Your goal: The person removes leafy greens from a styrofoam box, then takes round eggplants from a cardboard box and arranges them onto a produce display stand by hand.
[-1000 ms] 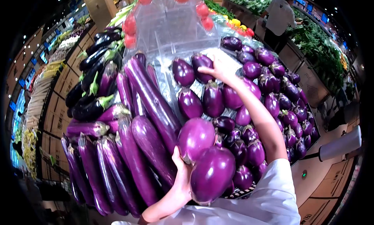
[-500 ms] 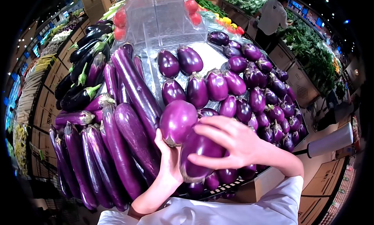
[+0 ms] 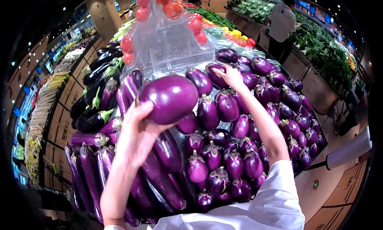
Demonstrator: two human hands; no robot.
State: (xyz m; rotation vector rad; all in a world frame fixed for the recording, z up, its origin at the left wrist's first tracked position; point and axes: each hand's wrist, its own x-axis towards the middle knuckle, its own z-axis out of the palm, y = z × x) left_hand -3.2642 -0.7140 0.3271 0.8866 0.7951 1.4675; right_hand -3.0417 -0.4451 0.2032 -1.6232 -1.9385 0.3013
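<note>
My left hand [image 3: 137, 128] holds a large round purple eggplant [image 3: 169, 99] up over the display, the thumb pressed near its stem end. Farther forward, my right hand [image 3: 230, 76] has its fingers on another round eggplant [image 3: 217, 75] in the back row; whether that one rests on the surface I cannot tell. Rows of round eggplants [image 3: 227, 106] lie below and to the right of my right arm. Beneath my left forearm are long purple eggplants [image 3: 161, 178], partly hidden by it.
A clear plastic stepped stand [image 3: 167, 46] with tomatoes [image 3: 173, 10] rises behind the eggplants. Dark eggplants [image 3: 95, 98] are heaped at left. A person in a white shirt [image 3: 282, 22] stands by the leafy greens [image 3: 319, 50]. A pale cylinder [image 3: 349, 150] juts out at right.
My right hand has gone forward from near my body to the back row, with an eggplant under its fingers. My left hand has raised its eggplant and turned it sideways. The view has shifted.
</note>
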